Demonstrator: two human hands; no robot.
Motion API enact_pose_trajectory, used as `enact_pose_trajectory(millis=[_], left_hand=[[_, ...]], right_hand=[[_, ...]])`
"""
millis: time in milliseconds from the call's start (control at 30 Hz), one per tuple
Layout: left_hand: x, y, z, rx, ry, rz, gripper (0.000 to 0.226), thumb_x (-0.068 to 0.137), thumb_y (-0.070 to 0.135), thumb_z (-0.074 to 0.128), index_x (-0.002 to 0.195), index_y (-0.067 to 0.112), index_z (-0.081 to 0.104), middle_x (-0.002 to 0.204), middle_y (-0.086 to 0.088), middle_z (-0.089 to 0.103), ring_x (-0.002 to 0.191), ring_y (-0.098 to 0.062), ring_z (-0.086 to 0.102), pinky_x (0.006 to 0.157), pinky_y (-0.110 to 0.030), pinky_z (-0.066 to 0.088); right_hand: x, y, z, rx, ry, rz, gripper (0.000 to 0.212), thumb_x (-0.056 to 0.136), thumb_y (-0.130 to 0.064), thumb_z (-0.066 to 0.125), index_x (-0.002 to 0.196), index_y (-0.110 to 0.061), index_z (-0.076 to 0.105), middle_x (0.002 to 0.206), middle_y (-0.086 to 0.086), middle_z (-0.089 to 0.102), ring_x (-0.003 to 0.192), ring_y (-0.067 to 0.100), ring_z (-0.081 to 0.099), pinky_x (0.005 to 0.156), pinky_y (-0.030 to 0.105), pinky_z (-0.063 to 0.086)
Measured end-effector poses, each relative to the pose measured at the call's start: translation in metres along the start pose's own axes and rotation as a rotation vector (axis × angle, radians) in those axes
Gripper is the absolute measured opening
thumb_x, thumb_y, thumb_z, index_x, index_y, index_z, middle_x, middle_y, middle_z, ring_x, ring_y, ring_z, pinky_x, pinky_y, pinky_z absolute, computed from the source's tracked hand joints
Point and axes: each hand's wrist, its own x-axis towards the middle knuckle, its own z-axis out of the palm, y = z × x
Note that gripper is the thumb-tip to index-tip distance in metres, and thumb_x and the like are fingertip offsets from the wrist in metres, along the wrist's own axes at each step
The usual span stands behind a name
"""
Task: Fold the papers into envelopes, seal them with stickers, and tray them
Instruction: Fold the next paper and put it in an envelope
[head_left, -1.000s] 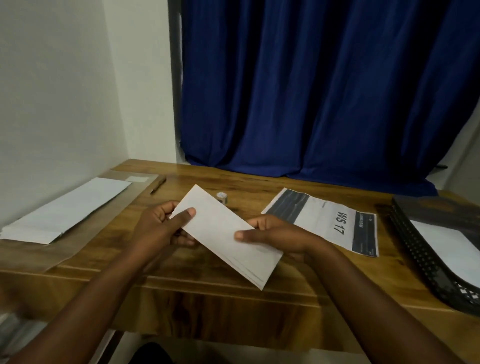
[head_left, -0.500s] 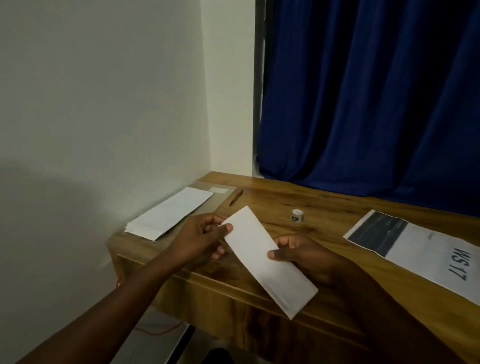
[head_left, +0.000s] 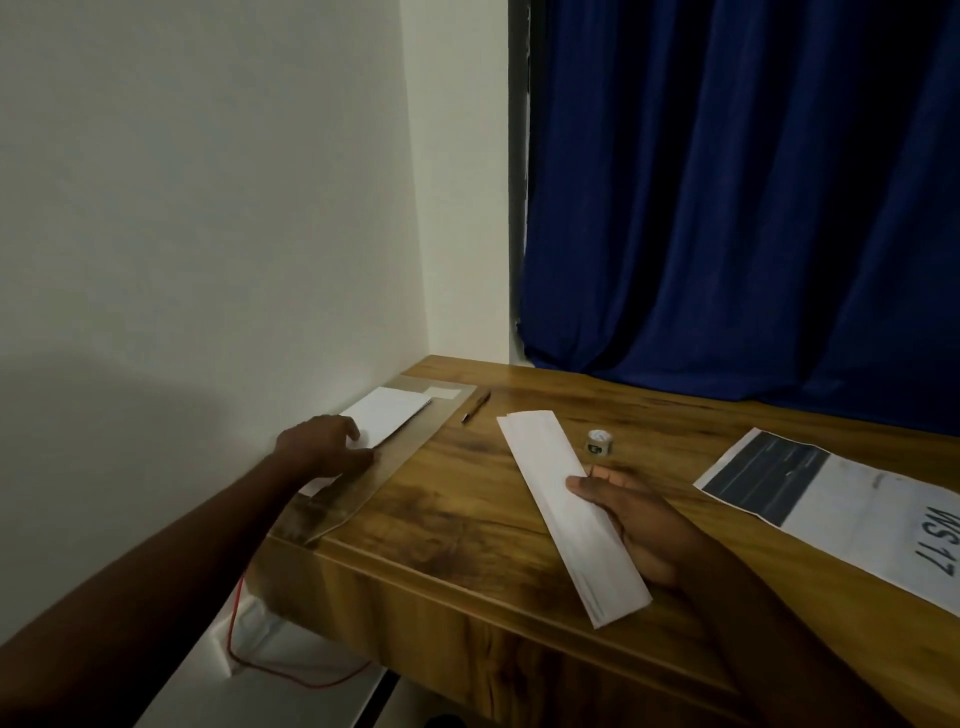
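Observation:
A folded white paper envelope (head_left: 561, 499) slants over the wooden table (head_left: 467, 493), and my right hand (head_left: 639, 519) grips it from the right with the thumb on top. My left hand (head_left: 324, 444) rests at the table's left edge with its fingers spread on the stack of white papers (head_left: 387, 413), which lies on a clear plastic sheet (head_left: 395, 457) by the wall. A small sticker roll (head_left: 598, 441) stands just right of the envelope's far end. The tray is out of view.
A pen (head_left: 476, 406) lies beside the plastic sheet's far corner. A printed sheet marked WS 17 (head_left: 852, 512) covers the table's right side. A white wall runs along the left, a blue curtain (head_left: 727, 208) hangs behind, and a red wire (head_left: 249, 660) trails on the floor.
My left hand has let go of the folded envelope and moved left onto the paper stack. The view has swung left, so the tray has left the frame.

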Motion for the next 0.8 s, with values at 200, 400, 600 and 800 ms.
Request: enact_pose_trajectory(millis=[200,400,600,800], left_hand=[[0.009,-0.001,-0.011,-0.029,0.077,0.055,0.037,0.097,0.05,0.058,0.098,0.017,0.075,0.107,-0.005,0.073,0.1,-0.028,0.067,0.073,-0.03,0.046],[-0.001,-0.001,-0.041,0.033,0.346,0.044,0.035,0.102,0.034,0.046,0.099,0.011,0.072,0.1,-0.011,0.072,0.087,-0.031,0.067,0.073,-0.034,0.05],[-0.025,0.034,-0.09,-0.578,0.684,0.185,0.037,0.099,0.032,0.046,0.079,0.006,0.063,0.075,-0.011,0.065,0.071,-0.03,0.059,0.064,-0.034,0.044],[-0.049,0.104,-0.079,-1.68,0.2,0.285,0.027,0.099,0.005,0.062,0.126,0.006,0.065,0.115,-0.01,0.077,0.099,-0.027,0.076,0.075,-0.04,0.063]], right_hand=[[0.0,-0.003,-0.001,0.017,0.037,0.03,0.01,0.092,-0.023,0.073,0.101,-0.021,0.07,0.086,0.001,0.081,0.071,0.018,0.078,0.053,0.03,0.06],[-0.003,-0.003,0.001,0.046,-0.012,0.009,0.018,0.095,-0.016,0.068,0.113,-0.017,0.07,0.098,0.006,0.081,0.082,0.023,0.079,0.06,0.033,0.062],[0.0,0.001,0.001,0.004,-0.037,-0.066,0.043,0.095,-0.006,0.065,0.132,-0.028,0.061,0.118,0.002,0.076,0.095,0.027,0.077,0.069,0.038,0.062],[-0.005,-0.007,0.008,-0.123,0.056,-0.266,0.063,0.096,-0.003,0.062,0.135,-0.052,0.056,0.133,-0.026,0.05,0.116,0.011,0.059,0.085,0.032,0.055]])
